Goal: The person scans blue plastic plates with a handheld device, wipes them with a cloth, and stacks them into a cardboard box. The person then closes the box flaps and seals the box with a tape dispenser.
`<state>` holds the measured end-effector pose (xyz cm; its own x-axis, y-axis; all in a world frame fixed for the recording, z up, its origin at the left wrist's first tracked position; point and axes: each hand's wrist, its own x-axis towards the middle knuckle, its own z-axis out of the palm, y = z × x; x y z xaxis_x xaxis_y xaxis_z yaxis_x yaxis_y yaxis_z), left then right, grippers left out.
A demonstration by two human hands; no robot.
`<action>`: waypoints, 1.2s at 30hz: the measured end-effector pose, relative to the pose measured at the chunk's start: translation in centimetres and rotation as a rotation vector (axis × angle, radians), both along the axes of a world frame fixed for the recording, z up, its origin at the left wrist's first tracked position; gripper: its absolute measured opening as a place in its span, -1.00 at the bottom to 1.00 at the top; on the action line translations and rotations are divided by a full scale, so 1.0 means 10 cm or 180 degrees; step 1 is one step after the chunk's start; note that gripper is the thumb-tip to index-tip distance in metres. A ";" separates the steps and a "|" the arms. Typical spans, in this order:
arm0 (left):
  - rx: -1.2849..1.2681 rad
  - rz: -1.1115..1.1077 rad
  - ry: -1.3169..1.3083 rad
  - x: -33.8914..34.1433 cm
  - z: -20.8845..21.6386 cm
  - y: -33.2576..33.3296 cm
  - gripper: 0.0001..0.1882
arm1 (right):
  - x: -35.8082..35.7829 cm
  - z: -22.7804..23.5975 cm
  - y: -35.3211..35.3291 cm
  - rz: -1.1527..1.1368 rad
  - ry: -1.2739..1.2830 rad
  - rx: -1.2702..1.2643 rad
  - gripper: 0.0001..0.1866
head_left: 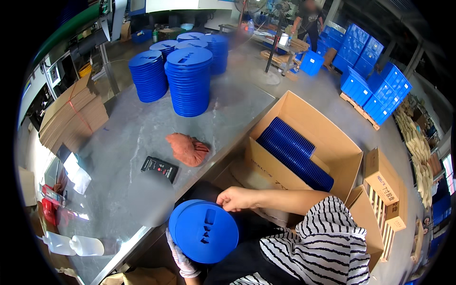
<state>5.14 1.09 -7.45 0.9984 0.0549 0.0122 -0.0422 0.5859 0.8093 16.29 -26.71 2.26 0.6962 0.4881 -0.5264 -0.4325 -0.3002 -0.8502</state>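
In front of my body I hold a few flat blue plastic reel discs, stacked slightly out of line, with slots cut near the middle of the top one. My left hand, in a pale glove, is wrapped round their left edge, and its fingers are partly hidden beneath. At the upper right rim, the bare fingers of my right hand are curled and pinch the edge. To the right stands an open cardboard carton with a row of blue discs standing on edge inside.
Several tall stacks of blue discs stand at the table's far side. Nearer lie an orange-red cloth and a black box-shaped device. Flattened cardboard is piled left, beside white bottles. Blue crates and a person are behind.
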 end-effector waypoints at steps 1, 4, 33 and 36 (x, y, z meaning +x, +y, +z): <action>-0.0136 -0.0041 0.0163 0.02 0.01 -0.03 -0.22 | -0.07 -0.02 -0.04 -0.0014 -0.0015 -0.0056 -0.80; -0.0374 -0.0182 0.0458 0.08 0.05 -0.08 -0.26 | -0.19 -0.10 -0.15 -0.0136 -0.0128 -0.0016 -0.78; 0.0157 -0.1123 0.0674 0.21 0.20 0.12 0.03 | 0.28 -0.55 0.15 0.1368 -0.0546 0.1052 -0.19; 0.0149 -0.1147 0.0865 0.08 0.19 0.12 0.01 | 0.00 -0.57 -0.02 0.0972 -0.0488 0.1450 -0.16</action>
<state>5.91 2.32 -5.56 0.9210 -0.2911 -0.2589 0.3755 0.4868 0.7887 16.34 -26.95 -3.46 0.5396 0.8334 -0.1198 -0.2452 0.0194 -0.9693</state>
